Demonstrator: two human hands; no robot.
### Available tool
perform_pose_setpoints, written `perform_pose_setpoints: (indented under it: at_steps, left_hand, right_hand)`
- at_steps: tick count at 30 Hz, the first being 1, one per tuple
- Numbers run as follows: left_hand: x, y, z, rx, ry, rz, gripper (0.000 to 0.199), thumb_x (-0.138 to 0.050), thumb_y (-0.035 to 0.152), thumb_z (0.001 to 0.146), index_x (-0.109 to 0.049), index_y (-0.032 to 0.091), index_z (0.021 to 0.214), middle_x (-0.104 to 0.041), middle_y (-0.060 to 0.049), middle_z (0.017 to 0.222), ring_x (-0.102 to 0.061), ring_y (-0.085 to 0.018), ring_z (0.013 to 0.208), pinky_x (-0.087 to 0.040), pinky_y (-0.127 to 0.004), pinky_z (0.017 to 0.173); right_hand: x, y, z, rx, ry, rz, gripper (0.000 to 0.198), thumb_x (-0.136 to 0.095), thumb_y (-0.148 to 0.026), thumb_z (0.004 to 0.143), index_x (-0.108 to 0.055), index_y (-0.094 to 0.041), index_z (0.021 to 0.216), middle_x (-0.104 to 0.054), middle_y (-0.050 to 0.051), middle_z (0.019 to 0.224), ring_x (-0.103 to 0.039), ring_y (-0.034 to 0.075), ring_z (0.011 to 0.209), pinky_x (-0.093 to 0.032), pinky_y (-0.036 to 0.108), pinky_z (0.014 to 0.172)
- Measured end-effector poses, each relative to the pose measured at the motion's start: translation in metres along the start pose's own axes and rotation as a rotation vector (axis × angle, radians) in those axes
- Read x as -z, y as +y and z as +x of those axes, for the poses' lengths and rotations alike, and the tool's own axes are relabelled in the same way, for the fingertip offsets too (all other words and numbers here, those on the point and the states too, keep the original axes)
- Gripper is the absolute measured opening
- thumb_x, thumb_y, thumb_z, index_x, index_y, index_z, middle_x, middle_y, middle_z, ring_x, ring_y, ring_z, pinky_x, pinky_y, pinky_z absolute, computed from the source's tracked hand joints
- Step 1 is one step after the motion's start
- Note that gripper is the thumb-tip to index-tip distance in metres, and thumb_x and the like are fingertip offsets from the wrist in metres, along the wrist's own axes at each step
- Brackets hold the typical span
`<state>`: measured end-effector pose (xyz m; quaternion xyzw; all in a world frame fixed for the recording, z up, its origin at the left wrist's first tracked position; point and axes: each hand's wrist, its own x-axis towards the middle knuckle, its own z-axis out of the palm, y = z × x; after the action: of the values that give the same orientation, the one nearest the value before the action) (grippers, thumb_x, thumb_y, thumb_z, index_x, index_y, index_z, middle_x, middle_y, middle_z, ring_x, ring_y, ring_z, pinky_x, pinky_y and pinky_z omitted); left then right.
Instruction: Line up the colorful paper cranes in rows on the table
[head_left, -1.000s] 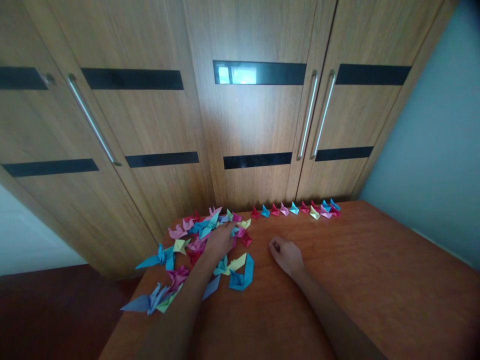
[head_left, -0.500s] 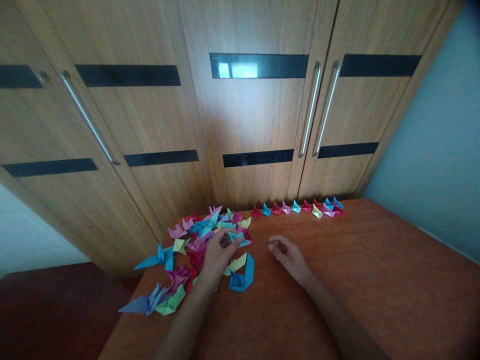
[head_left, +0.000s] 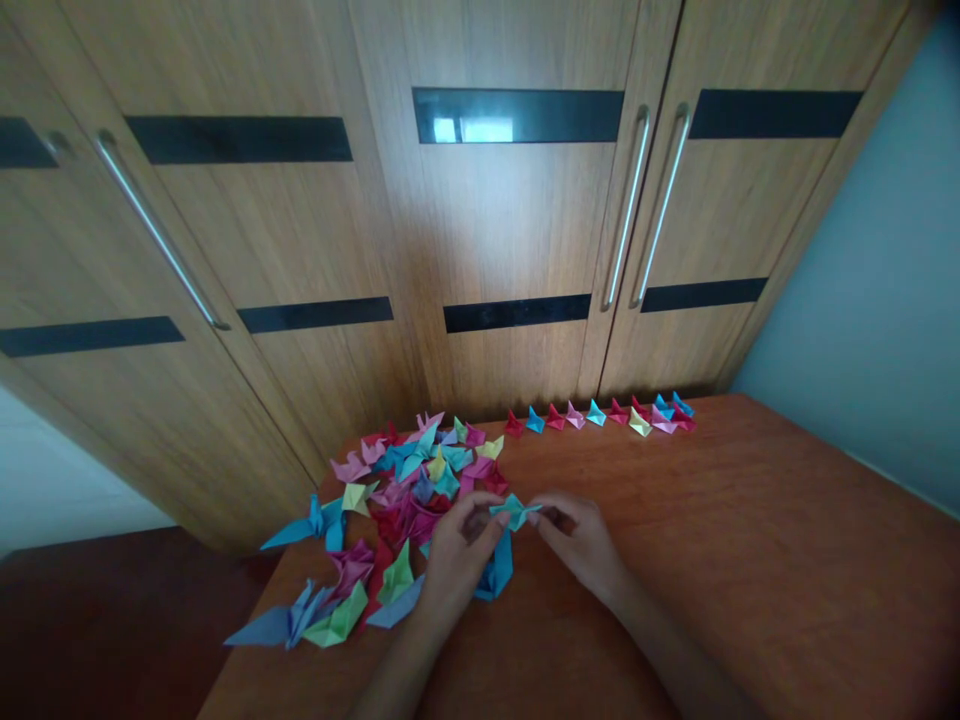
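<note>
A small turquoise origami boat [head_left: 515, 512] is held in the air between my two hands, over the wooden table [head_left: 720, 540]. My left hand [head_left: 465, 540] pinches its left tip, and my right hand [head_left: 581, 540] pinches the right tip. Below it lies a blue folded paper piece [head_left: 496, 572], partly hidden by my left hand. A heap of colourful origami pieces [head_left: 420, 515] spreads to the left, in pink, red, blue, green and yellow. Some of the heap is covered by my left hand and forearm.
Along the table's back edge runs a row of small paper boats [head_left: 575, 416], bunched at its right end beside a yellow one [head_left: 639, 422]. A blue crane [head_left: 315, 522] rests near the left edge. Behind stands a wooden wardrobe [head_left: 517, 220] with metal handles.
My left hand has brought the turquoise boat right and nearer to me, away from the heap. My right hand has moved slightly and now grips the boat's other end.
</note>
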<state>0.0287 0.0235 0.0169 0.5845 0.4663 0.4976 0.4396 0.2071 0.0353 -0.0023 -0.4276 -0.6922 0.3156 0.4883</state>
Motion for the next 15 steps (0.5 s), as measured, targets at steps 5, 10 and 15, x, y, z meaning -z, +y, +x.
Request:
perform_pose_setpoints:
  at_steps: [5, 10, 15]
  left_hand:
    - [0.008, -0.003, 0.001, -0.112, 0.0, 0.195, 0.015, -0.06, 0.03, 0.081, -0.068, 0.018, 0.086, -0.068, -0.005, 0.082, -0.063, -0.018, 0.076, -0.049, -0.026, 0.068]
    - [0.01, 0.0, 0.002, -0.155, -0.022, 0.326, 0.015, -0.058, 0.029, 0.082, -0.068, 0.02, 0.086, -0.069, -0.004, 0.083, -0.064, -0.018, 0.076, -0.05, -0.027, 0.07]
    - [0.009, -0.001, 0.0, -0.138, 0.033, 0.322, 0.017, -0.056, 0.03, 0.083, -0.067, 0.021, 0.092, -0.07, -0.004, 0.085, -0.065, -0.018, 0.077, -0.051, -0.027, 0.069]
  right_hand:
    - [0.003, -0.003, -0.001, -0.017, -0.067, -0.008, 0.015, -0.057, -0.03, 0.083, -0.068, -0.019, 0.08, -0.066, 0.002, 0.075, -0.058, 0.013, 0.067, -0.044, 0.022, 0.062]
    - [0.002, -0.004, 0.0, -0.034, -0.111, -0.062, 0.021, -0.055, -0.036, 0.084, -0.067, -0.021, 0.076, -0.065, 0.001, 0.069, -0.058, 0.014, 0.063, -0.044, 0.022, 0.06]
    - [0.027, 0.017, 0.007, -0.045, 0.09, -0.174, 0.026, -0.053, -0.043, 0.084, -0.067, -0.021, 0.081, -0.067, 0.003, 0.075, -0.06, 0.016, 0.067, -0.046, 0.025, 0.063]
